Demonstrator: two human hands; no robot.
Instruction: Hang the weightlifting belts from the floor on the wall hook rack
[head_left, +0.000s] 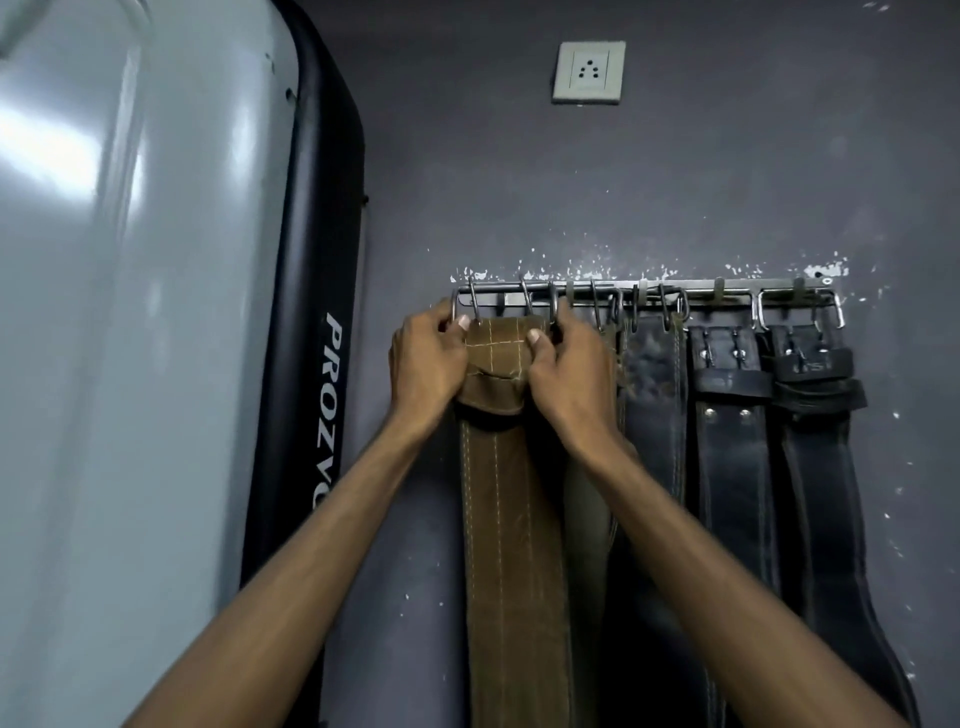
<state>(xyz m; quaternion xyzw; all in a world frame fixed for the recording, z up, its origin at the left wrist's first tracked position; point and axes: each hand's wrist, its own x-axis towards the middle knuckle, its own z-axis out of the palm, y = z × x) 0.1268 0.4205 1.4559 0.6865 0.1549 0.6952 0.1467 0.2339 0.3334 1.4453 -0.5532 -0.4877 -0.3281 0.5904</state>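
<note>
Grey wall (519, 182), paint chipped above the metal hook rack (727, 287). Brown belt (509, 519): tan leather, pale stitch lines, folded top with a steel buckle, held at the rack's left end with the strap running down the wall. Left hand (423, 364) and right hand (566, 374) both grip its top, thumbs on the stitched front. Whether it is hooked on cannot be told. Dark belts (727, 467) hang just to the right.

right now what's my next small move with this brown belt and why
Probably seat the brown belt on the hook rack, then let go: left hand and right hand both grip its buckle end there, and whether it's caught is unclear.
</note>
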